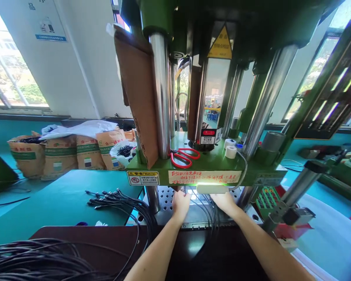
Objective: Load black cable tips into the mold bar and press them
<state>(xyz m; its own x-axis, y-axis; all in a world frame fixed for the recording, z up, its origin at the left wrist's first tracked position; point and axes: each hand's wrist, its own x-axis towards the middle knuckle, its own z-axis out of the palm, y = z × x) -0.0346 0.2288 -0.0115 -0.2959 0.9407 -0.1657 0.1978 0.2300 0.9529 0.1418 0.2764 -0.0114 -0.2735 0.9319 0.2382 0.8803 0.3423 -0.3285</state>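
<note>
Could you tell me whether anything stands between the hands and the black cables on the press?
Nothing visible does: the left hand and right hand lie right beside the black cables.

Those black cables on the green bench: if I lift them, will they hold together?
Probably not. The black cables look thin and floppy, sagging over the bench edge. Their loose fan of separate ends suggests they'd splay apart, and the connectors might snag each other.

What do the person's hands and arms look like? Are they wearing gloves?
No gloves: the left hand and right hand are bare. The left forearm and right forearm are bare too, with no sleeves in view, and no watch or bracelet shows at either wrist.
</note>
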